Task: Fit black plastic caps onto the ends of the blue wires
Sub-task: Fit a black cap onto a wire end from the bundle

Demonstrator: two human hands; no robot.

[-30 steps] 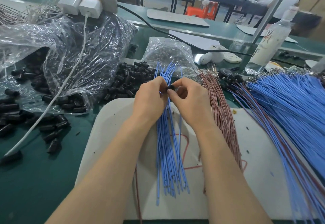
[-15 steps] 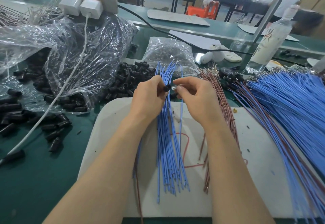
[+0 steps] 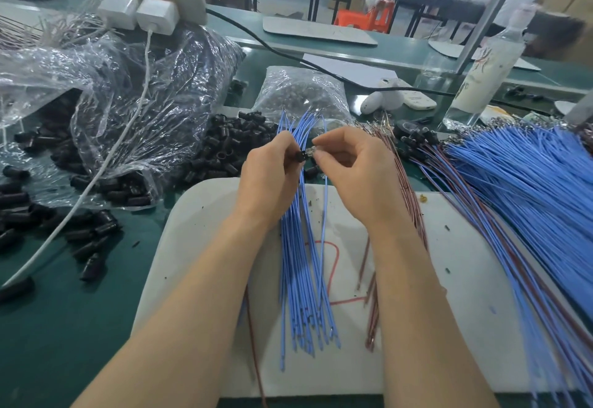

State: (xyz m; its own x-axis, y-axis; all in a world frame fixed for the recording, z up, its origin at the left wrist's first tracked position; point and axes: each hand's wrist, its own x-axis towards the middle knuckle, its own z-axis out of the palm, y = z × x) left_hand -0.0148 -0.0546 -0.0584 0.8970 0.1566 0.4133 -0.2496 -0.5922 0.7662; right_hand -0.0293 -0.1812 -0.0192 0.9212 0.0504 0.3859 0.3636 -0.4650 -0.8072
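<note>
Across the lower middle of the frame a white mat [image 3: 192,247] is carrying the job, with a big heap of blue wires [image 3: 529,199] spreading over the right side and a smaller blue bundle [image 3: 301,279] running down between the forearms. Loose black caps [image 3: 224,151] are piling up left of centre. At centre frame the left hand [image 3: 269,176] is pinching one black cap [image 3: 300,156] and the right hand [image 3: 356,176] is pinching a wire's metal tip [image 3: 310,153] right at the cap's mouth. Tip imo: be lining that tip up dead straight with the bore before pushing, going in crooked is probably bending it
</note>
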